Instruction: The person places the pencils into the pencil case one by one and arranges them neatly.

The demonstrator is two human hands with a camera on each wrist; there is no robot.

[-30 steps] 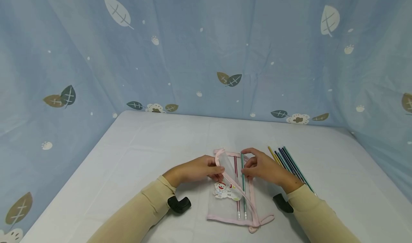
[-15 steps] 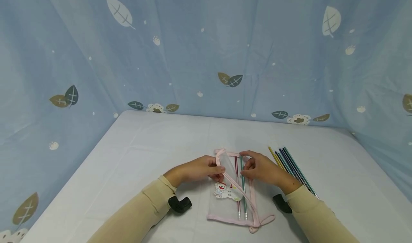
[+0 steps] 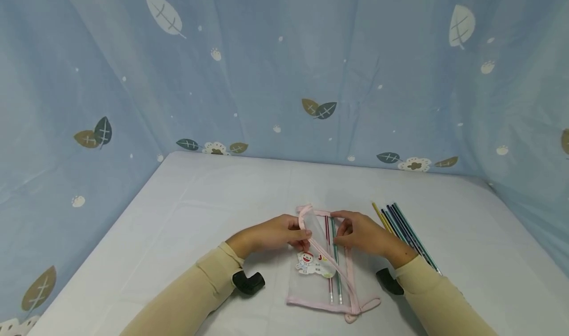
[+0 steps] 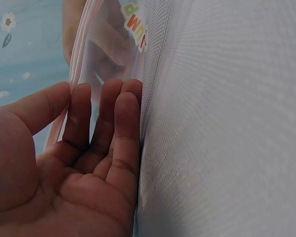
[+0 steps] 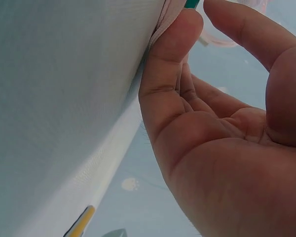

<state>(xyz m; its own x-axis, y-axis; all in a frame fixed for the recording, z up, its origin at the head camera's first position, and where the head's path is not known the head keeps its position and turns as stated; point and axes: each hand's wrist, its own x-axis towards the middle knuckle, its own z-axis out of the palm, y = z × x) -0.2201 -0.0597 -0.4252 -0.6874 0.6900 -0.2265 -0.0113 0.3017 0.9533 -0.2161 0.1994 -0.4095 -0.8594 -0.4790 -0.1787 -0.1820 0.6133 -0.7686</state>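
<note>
Green pencil (image 3: 340, 290) — upper end, formerly overlapping the top trim of the pouch (image 3: 311, 289), we now record below that trim and nearer the red pencil (image 3: 327, 230). Right hand (image 3: 364, 234) — we list it slightly lower, shifted toward the pouch's middle.

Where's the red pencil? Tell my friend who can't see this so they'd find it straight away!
On the white table, look for the see-through pouch with pink edges and a cartoon sticker. Two pencils show inside it, lying side by side. The red pencil is the one on the left, and its colour sets it apart from the green pencil next to it.
</note>
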